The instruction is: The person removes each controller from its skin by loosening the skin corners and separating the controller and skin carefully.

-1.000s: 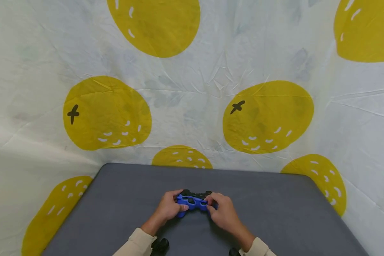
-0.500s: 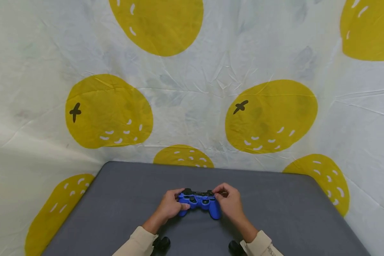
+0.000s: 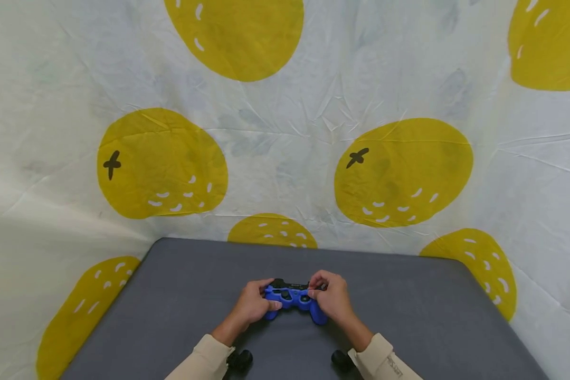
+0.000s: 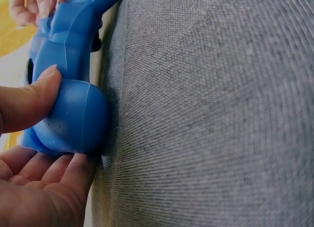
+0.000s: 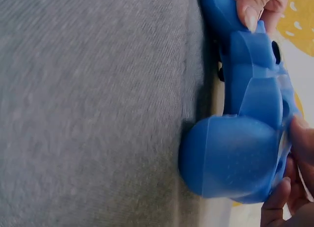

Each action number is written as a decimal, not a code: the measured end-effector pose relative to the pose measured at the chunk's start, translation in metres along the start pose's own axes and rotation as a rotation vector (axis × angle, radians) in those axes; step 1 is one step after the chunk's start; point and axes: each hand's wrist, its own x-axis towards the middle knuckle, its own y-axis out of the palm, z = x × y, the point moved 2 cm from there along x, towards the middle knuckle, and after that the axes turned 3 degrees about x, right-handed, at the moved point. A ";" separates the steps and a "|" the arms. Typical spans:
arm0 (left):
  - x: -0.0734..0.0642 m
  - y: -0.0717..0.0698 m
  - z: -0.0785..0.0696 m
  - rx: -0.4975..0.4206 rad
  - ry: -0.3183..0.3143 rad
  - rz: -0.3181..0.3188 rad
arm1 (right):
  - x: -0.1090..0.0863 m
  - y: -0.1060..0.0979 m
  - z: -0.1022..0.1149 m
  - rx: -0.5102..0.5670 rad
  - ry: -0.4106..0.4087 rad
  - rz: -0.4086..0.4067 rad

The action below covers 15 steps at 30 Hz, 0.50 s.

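Observation:
A black game controller in a blue rubbery cover is held just above the grey surface. My left hand grips its left handle, the thumb on the front and the fingers curled beneath. At the upper right corner, my right hand pinches the edge of the cover with thumb and fingertips. The controller's black top edge shows between the hands. In the right wrist view, the right handle stands free of the palm, with the fingers at its far side.
Under the hands lies a grey cloth-covered table. Behind it and along both sides hangs a white cloth printed with yellow fruit. Dark wrist devices sit below both cuffs.
My right hand moved from the controller's right face out to its upper right corner, then slightly back left over it. The left hand keeps its grip throughout.

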 end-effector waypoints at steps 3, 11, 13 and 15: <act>0.001 -0.001 -0.001 0.004 0.006 0.001 | 0.002 0.001 -0.001 0.059 0.037 0.004; 0.000 0.001 -0.004 0.000 0.018 -0.015 | 0.001 -0.002 -0.001 0.171 0.017 0.064; 0.000 0.001 -0.003 0.005 0.015 -0.018 | -0.001 -0.003 -0.002 0.104 -0.030 0.084; 0.000 0.001 -0.002 0.008 0.015 -0.019 | -0.003 -0.004 -0.002 0.007 -0.113 0.085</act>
